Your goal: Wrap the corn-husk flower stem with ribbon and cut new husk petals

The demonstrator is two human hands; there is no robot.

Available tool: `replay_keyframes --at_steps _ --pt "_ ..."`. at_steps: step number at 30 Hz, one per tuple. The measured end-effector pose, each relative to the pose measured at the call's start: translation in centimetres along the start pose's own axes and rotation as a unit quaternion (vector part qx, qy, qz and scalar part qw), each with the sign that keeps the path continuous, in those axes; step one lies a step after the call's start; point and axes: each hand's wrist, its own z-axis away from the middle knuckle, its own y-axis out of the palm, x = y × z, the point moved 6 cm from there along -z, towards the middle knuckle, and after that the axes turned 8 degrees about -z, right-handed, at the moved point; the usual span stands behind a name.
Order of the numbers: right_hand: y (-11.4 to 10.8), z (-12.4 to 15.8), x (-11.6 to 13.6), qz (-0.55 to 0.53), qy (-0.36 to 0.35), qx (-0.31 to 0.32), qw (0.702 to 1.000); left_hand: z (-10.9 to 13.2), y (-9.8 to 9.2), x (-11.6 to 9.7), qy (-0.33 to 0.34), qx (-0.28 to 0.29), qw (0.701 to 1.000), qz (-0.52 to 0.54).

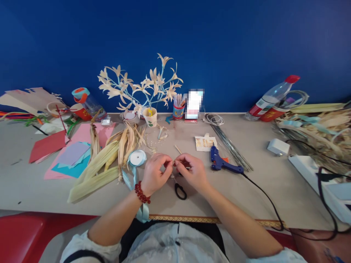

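Over the middle of the table, my left hand [157, 173] and my right hand [192, 171] meet fingertip to fingertip, each in a pinch. Whatever is between the fingers is too small to name. A red bead bracelet [142, 193] circles my left wrist. Scissors [180, 191] with black handles lie under the hands, their upper part partly covered. Left of my left hand sits a roll of light blue ribbon [137, 158], its loose end hanging past the table's front edge. A blue glue gun [223, 163] rests to the right of my right hand.
Corn husks [102, 164] and coloured paper [72, 157] lie at left. Husk flowers [148, 86] stand in a paper cup [150, 117] at the back, near a lit phone [194, 105]. Wires [233, 148], a bottle [267, 100] and a power strip [315, 182] are at right.
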Motion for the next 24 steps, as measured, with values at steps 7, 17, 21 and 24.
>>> replay_keyframes --at_steps 7,17,21,24 --pt "-2.2 -0.5 0.0 0.132 -0.036 -0.059 0.989 0.1 -0.3 0.4 -0.015 -0.012 1.0 -0.017" --pt "-0.4 -0.5 0.3 0.079 -0.007 0.013 0.997 0.1 0.3 0.4 -0.019 0.003 1.0 -0.004" --pt "-2.3 -0.9 0.0 0.09 -0.008 -0.031 0.995 0.2 0.1 0.4 -0.021 -0.009 1.0 -0.005" --pt "-2.5 -0.9 -0.1 0.053 0.012 -0.027 0.998 0.2 0.1 0.5 -0.025 -0.009 1.0 -0.005"
